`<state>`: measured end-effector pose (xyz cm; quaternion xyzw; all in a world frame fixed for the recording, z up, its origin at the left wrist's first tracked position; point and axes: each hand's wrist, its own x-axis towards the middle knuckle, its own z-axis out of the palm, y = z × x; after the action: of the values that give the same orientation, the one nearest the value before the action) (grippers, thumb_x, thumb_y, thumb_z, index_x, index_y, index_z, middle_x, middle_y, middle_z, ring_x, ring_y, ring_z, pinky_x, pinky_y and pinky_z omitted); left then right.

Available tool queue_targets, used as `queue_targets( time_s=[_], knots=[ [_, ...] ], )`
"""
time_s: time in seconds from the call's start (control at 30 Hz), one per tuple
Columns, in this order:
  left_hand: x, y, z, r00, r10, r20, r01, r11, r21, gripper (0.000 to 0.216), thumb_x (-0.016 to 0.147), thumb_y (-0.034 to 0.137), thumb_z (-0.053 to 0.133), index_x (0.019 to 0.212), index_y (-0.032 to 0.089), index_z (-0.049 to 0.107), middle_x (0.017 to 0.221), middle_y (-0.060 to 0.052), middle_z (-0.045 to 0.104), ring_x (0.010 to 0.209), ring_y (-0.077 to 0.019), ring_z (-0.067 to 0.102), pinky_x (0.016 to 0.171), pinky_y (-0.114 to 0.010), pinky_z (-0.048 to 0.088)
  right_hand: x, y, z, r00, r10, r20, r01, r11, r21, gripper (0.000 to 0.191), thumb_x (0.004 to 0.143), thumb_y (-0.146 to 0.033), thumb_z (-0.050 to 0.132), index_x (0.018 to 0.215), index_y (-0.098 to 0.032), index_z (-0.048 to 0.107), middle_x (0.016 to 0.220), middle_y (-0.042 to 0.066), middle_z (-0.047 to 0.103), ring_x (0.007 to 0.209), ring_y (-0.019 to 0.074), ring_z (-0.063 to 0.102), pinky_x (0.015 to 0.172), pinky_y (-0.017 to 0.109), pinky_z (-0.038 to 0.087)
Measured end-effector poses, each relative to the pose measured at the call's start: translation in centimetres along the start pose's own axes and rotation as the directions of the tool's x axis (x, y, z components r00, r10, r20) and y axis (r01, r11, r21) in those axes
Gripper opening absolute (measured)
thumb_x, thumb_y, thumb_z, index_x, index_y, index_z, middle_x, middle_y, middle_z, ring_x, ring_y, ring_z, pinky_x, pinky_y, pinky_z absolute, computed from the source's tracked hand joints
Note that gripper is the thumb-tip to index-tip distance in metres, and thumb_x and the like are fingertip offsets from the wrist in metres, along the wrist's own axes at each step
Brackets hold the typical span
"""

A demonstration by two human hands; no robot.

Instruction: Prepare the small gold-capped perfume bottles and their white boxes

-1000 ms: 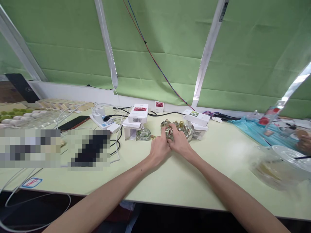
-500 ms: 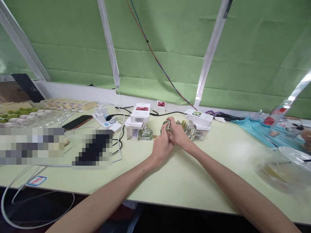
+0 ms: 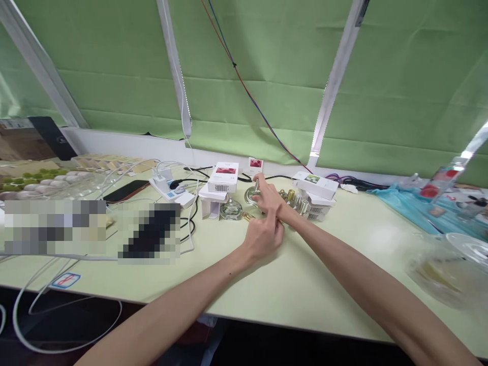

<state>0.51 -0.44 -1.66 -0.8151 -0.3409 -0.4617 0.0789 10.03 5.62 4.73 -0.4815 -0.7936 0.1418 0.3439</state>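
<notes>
My right hand (image 3: 271, 197) reaches across the pale green table (image 3: 305, 274) with its fingers closed on a round glass perfume bottle (image 3: 251, 194), pinching its top. My left hand (image 3: 263, 237) rests just behind it, nearer to me, with the fingers curled in; what they hold is hidden. A second round bottle (image 3: 230, 209) stands to the left beside a small gold cap (image 3: 247, 216). Several gold-topped bottles (image 3: 296, 199) cluster right of my right hand. White boxes lie on both sides, one with a pink picture (image 3: 224, 177) and one with a green picture (image 3: 314, 184).
A white power strip (image 3: 172, 192) with plugs and looping cables lies at the left, beside a dark phone (image 3: 126, 190) and trays of small items (image 3: 46, 180). At the right are a blue plastic bag (image 3: 415, 206), a water bottle (image 3: 438, 179) and a clear plastic container (image 3: 450, 264).
My hands were joined over the bottle cluster and have now parted. The right hand has moved away from me and leftward with the round bottle, and the left hand has drawn back towards me.
</notes>
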Motion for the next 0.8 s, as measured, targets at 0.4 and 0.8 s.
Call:
queue_targets(
  time_s=[0.4, 0.8],
  knots=[
    [-0.4, -0.3, -0.1, 0.992, 0.115, 0.059, -0.114, 0.993, -0.017, 0.044, 0.083, 0.015, 0.043, 0.127, 0.014, 0.047, 0.054, 0.004, 0.06, 0.041, -0.0132, 0.052, 0.043, -0.024, 0.03, 1.2, 0.9, 2.9, 0.996, -0.043, 0.08, 0.047, 0.998, -0.049, 0.041, 0.086, -0.017, 0.05, 0.124, -0.02, 0.036, 0.083, 0.001, 0.051, 0.086, 0.0231, 0.055, 0.076, 0.033, 0.045],
    [-0.4, -0.3, -0.1, 0.987, 0.044, 0.157, -0.043, 0.999, -0.011, 0.047, 0.08, 0.016, 0.044, 0.127, 0.014, 0.053, 0.054, 0.003, 0.062, 0.041, -0.0156, 0.052, 0.044, -0.026, 0.033, 0.8, 0.5, 3.2, 0.988, -0.033, 0.154, 0.029, 0.999, 0.03, 0.052, 0.088, -0.015, 0.052, 0.136, -0.02, 0.035, 0.097, 0.007, 0.059, 0.089, 0.0214, 0.058, 0.081, 0.031, 0.044]
  ],
)
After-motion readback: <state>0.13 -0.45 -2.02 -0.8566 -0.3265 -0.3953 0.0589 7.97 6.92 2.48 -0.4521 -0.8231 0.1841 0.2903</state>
